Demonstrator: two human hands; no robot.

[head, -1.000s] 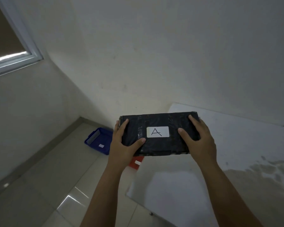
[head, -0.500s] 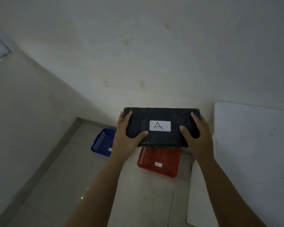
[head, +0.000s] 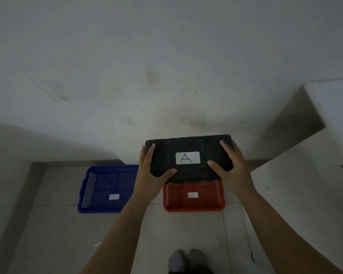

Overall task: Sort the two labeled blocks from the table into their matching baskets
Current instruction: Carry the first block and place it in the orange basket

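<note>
The blue basket [head: 107,188] looks empty to me. My left hand [head: 152,175] and right hand [head: 234,171], fingers clasping its ends, hold the A block [head: 188,157] above the red basket [head: 194,196]; neither block is sorted yet.

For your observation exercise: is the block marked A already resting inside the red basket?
No, both hands hold the block above the red basket.
</note>
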